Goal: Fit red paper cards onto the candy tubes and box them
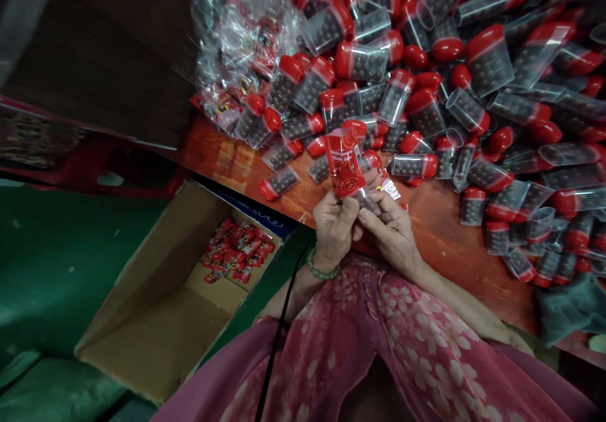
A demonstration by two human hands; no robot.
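Both my hands are closed in front of my chest on a red printed packet (347,163) with a clear plastic lower end. My left hand (335,225), with a green bead bracelet (324,272) at the wrist, pinches its lower left side. From the other side, the thumb and fingers of my right hand (392,228) grip the clear end. A small white and silver packet (389,186) shows by my right fingers; whether they hold it, I cannot tell. Just beyond lie many clear, red-capped containers (396,97) of dark little balls.
A crinkled clear bag (231,37) with red packets lies at the table's far left. Below the left table edge stands an open cardboard box (156,302) holding a heap of small red packets (237,248). The red-orange table (440,239) carries the container pile across its right side.
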